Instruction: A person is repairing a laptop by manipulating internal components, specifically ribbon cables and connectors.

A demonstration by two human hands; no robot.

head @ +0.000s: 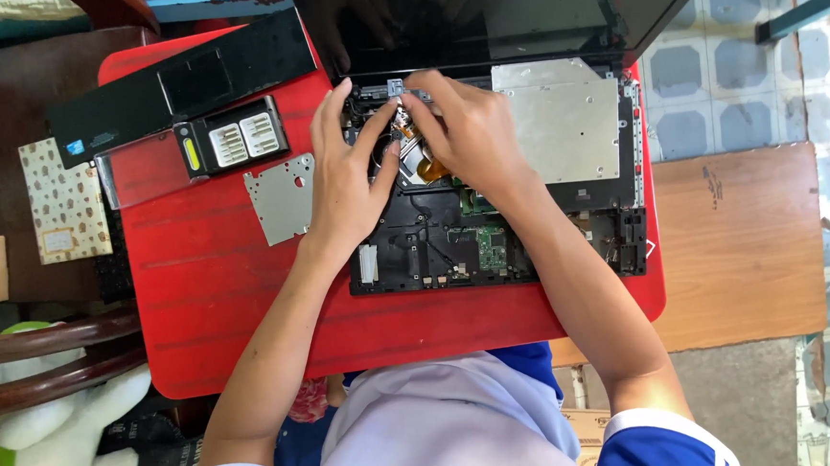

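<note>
An opened black laptop base [493,247] lies on a red table [218,303], its circuit board and a silver drive cover [566,118] exposed. The dark screen [516,6] stands open at the far side. My left hand [345,180] and my right hand [471,129] both reach into the upper left of the base. Their fingertips meet at a small metal part with copper and an orange ribbon [407,128]. Whether either hand grips that part is hidden by the fingers.
A removed black palm-rest panel [185,79], an open case of screwdriver bits [232,139] and a silver metal plate [283,198] lie on the table's left. A patterned notebook [65,199] sits further left. A wooden board [737,242] lies to the right.
</note>
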